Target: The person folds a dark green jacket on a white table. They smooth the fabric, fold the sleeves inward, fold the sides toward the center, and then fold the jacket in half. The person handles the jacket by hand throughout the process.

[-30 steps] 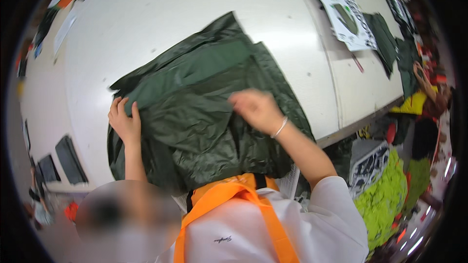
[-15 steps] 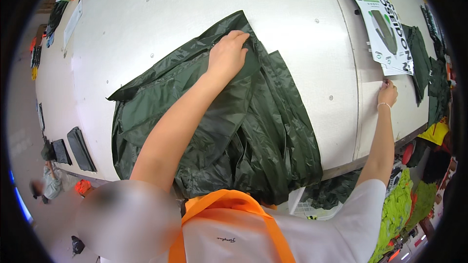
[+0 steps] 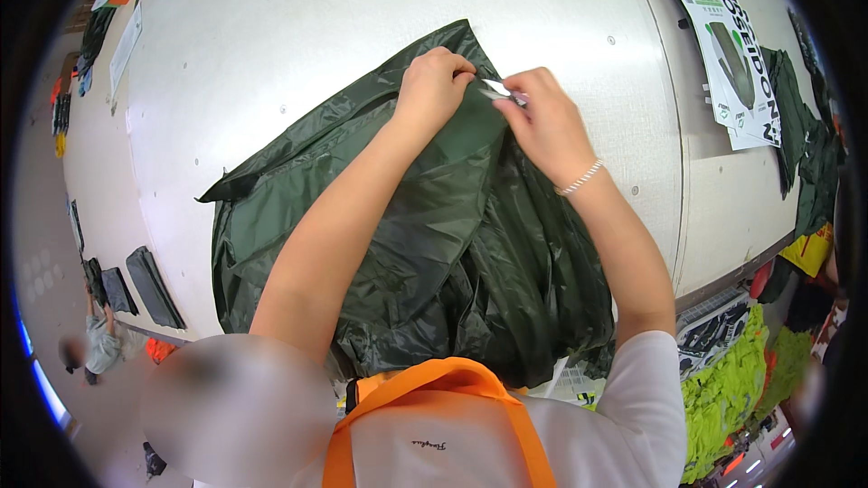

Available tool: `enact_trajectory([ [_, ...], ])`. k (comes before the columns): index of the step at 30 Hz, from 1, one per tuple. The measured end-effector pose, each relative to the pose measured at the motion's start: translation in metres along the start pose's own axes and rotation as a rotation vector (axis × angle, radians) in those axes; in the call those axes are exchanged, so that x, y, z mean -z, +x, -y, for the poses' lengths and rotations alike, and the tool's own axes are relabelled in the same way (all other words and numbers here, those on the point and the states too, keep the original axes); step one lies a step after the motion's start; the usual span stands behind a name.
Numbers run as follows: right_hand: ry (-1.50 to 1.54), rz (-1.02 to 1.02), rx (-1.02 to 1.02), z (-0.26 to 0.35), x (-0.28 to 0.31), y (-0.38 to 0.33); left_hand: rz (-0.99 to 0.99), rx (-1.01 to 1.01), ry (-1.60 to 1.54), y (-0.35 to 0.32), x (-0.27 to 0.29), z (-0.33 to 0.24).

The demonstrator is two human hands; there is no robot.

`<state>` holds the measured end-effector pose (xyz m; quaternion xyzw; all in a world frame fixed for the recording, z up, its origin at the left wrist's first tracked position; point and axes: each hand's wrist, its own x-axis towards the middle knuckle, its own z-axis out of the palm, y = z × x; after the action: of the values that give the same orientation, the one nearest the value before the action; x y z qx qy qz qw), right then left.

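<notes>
My left hand [image 3: 434, 86] pinches the far edge of the crumpled dark green glossy garment [image 3: 407, 235], flat on the white tabletop [image 3: 298, 27], steadying it while my right hand [image 3: 542, 122] clamps a small white tag [image 3: 496, 89] there.

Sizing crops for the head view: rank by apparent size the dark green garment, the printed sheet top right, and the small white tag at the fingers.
1. dark green garment, by far
2. printed sheet
3. small white tag, pinched between left hand and right hand

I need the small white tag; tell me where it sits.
In the head view the white tag is pinched between left hand and right hand, at the dark green garment's far edge.
</notes>
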<state>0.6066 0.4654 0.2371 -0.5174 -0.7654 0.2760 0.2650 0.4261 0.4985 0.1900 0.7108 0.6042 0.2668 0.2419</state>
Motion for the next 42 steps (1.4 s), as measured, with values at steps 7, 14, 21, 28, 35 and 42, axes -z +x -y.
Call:
enact_trajectory([
  [7,-0.270,0.022,-0.045,-0.013,-0.027,0.015,-0.021,0.067,0.154,-0.009,0.005,-0.009],
  [14,-0.207,0.002,-0.007,-0.015,-0.034,0.020,0.154,0.243,0.090,-0.001,0.010,-0.011],
  [21,-0.196,-0.008,0.049,-0.016,-0.033,0.018,0.262,0.270,-0.034,0.008,0.024,-0.010],
  [28,0.042,-0.092,-0.069,-0.014,-0.029,0.012,0.190,0.346,-0.445,0.007,0.024,-0.008],
  [35,0.521,-0.078,-0.384,-0.019,-0.030,0.017,0.209,0.257,-0.530,0.007,0.026,-0.012],
  [42,0.614,-0.079,-0.432,-0.017,-0.029,0.017,0.311,0.249,-0.356,0.015,0.042,-0.016],
])
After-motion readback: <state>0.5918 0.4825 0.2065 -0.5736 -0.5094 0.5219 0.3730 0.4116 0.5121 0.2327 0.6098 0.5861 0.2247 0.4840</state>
